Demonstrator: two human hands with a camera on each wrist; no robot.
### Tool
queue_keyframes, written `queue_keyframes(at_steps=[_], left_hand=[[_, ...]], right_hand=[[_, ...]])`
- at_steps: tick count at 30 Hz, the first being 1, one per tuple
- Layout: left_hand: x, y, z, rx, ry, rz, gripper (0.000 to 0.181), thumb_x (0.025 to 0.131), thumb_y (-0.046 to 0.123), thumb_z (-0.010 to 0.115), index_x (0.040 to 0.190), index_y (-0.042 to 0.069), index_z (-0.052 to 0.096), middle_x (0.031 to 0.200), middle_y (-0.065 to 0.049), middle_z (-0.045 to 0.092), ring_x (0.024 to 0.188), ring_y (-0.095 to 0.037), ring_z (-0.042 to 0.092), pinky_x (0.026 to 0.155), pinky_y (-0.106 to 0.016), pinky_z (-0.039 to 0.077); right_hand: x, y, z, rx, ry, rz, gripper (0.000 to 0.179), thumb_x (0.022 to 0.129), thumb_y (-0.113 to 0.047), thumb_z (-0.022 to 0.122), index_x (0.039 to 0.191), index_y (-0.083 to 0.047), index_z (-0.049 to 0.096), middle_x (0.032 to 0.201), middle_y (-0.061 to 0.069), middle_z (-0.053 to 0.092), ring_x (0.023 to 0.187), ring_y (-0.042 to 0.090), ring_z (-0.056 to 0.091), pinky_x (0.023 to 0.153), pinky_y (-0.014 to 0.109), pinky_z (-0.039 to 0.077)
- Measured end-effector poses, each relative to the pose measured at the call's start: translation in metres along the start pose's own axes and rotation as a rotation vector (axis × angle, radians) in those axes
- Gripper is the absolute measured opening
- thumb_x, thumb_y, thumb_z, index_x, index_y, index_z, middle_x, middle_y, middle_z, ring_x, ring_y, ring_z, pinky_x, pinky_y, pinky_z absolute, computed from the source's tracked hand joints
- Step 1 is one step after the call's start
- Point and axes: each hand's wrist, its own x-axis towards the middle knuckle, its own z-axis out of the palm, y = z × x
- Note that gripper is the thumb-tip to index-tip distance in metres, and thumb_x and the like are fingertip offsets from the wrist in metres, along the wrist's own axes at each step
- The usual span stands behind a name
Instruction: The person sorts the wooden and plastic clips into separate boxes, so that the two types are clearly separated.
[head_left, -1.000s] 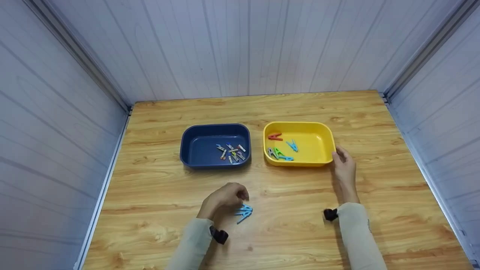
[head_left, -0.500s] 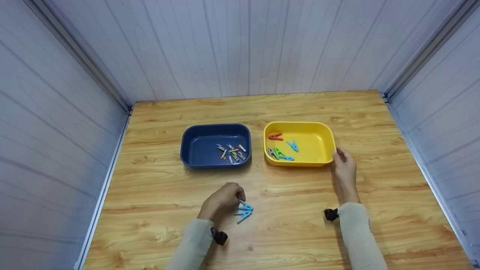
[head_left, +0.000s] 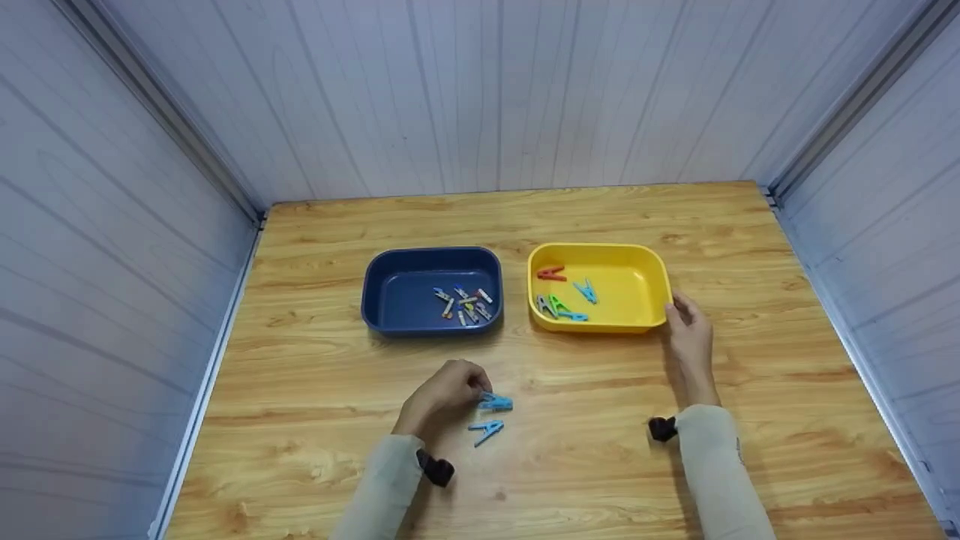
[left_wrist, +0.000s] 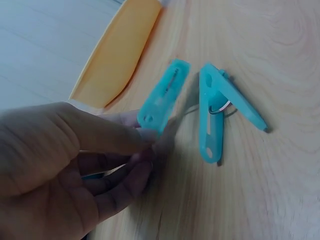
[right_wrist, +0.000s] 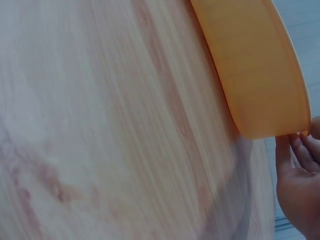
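Near the table's middle, my left hand (head_left: 448,390) pinches a light-blue plastic clothespin (left_wrist: 165,97) by its handle end between thumb and fingers, its other end pointing away from the hand. A second blue clothespin (left_wrist: 212,115) lies beside it on the table, its legs spread and wire spring showing. My right hand (head_left: 691,337) grips the near right corner of a yellow bin (head_left: 634,296), thumb at the rim and fingers against the outer wall. Inside that bin, at its left and middle, lie several plastic clothespins, among them a red clothespin (head_left: 551,274) and a green clothespin (head_left: 556,304).
Left of the yellow bin stands a dark blue bin (head_left: 405,300), with several small wooden clothespins (head_left: 470,309) gathered at its right end. Both bins stand on a wood-grain table (head_left: 315,405). Pale panel walls (head_left: 480,97) enclose the table at the back and both sides.
My left hand has taken hold of the upper blue clothespin and drawn it slightly up and away from the second one, turning it. The right hand stays at the bin's corner.
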Motion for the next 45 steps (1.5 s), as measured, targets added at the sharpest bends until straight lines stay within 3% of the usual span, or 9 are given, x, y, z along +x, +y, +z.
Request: queue_keyframes(at_steps=[3,10,14,18,25,33,36,43,45], left_hand=[[0.002,0.001,-0.002,-0.027,0.03,-0.005,0.022,0.082,-0.007,0.055,0.088,0.006,0.073,0.086,-0.005,0.07,0.078,-0.01,0.057,0.074,-0.028,0.051],[0.008,0.006,-0.006,-0.195,0.079,-0.098,0.019,0.088,-0.002,0.057,0.091,0.011,0.072,0.087,0.0,0.067,0.076,-0.013,0.056,0.068,-0.027,0.048],[0.012,0.009,-0.009,-0.258,0.14,-0.129,0.017,0.089,0.001,0.06,0.093,0.013,0.071,0.089,0.001,0.067,0.079,-0.014,0.057,0.071,-0.028,0.047],[0.015,0.011,-0.012,-0.236,0.193,-0.117,0.012,0.089,0.007,0.065,0.094,0.015,0.072,0.091,0.002,0.067,0.083,-0.012,0.057,0.077,-0.029,0.047],[0.019,0.015,-0.015,-0.229,0.243,-0.08,0.013,0.088,0.005,0.065,0.095,0.013,0.072,0.092,-0.001,0.068,0.081,-0.011,0.056,0.075,-0.027,0.048],[0.027,0.026,-0.017,-0.231,0.278,-0.038,0.013,0.087,0.004,0.064,0.096,0.011,0.072,0.091,-0.003,0.067,0.08,-0.01,0.055,0.073,-0.025,0.048],[0.032,0.031,-0.018,-0.235,0.282,-0.043,0.013,0.087,0.004,0.064,0.095,0.011,0.072,0.091,-0.003,0.067,0.08,-0.01,0.055,0.073,-0.026,0.048],[0.043,0.042,-0.018,-0.207,0.281,-0.034,0.011,0.089,0.005,0.064,0.097,0.009,0.07,0.093,-0.004,0.068,0.081,-0.011,0.055,0.074,-0.026,0.048],[0.045,0.045,-0.019,-0.203,0.283,-0.035,0.012,0.089,0.005,0.063,0.097,0.009,0.07,0.092,-0.003,0.067,0.081,-0.011,0.055,0.074,-0.025,0.048]], right_hand=[[0.0,-0.001,-0.002,-0.169,0.014,-0.076,0.042,0.098,-0.013,0.051,0.138,0.001,0.047,0.137,0.021,0.051,0.121,0.024,0.048,0.096,0.02,0.04],[0.015,0.018,-0.006,-0.176,0.022,-0.063,0.044,0.099,-0.02,0.052,0.139,-0.005,0.048,0.138,0.015,0.051,0.123,0.021,0.048,0.101,0.026,0.04],[0.02,0.028,-0.008,-0.184,0.037,-0.072,0.045,0.099,-0.025,0.051,0.14,-0.008,0.048,0.138,0.013,0.052,0.122,0.018,0.048,0.101,0.023,0.04],[0.019,0.029,-0.006,-0.098,0.028,-0.021,0.046,0.098,-0.025,0.051,0.141,-0.009,0.046,0.14,0.012,0.049,0.124,0.018,0.046,0.105,0.025,0.038],[0.016,0.027,-0.005,0.128,-0.002,0.085,0.05,0.098,-0.023,0.052,0.145,-0.011,0.04,0.147,0.011,0.04,0.133,0.02,0.038,0.111,0.029,0.033],[0.017,0.03,-0.008,-0.059,0.019,-0.028,0.047,0.098,-0.025,0.053,0.141,-0.007,0.046,0.141,0.012,0.048,0.125,0.017,0.046,0.101,0.02,0.04],[0.016,0.027,-0.007,-0.037,0.022,-0.009,0.047,0.098,-0.023,0.053,0.141,-0.007,0.045,0.142,0.013,0.047,0.124,0.017,0.046,0.101,0.019,0.04],[0.018,0.029,-0.002,0.239,0.015,0.094,0.052,0.096,-0.02,0.055,0.144,-0.008,0.04,0.146,0.012,0.04,0.131,0.02,0.039,0.11,0.029,0.035],[0.018,0.029,-0.001,0.258,0.011,0.104,0.052,0.096,-0.02,0.055,0.145,-0.009,0.04,0.146,0.012,0.039,0.133,0.02,0.038,0.111,0.03,0.034]])
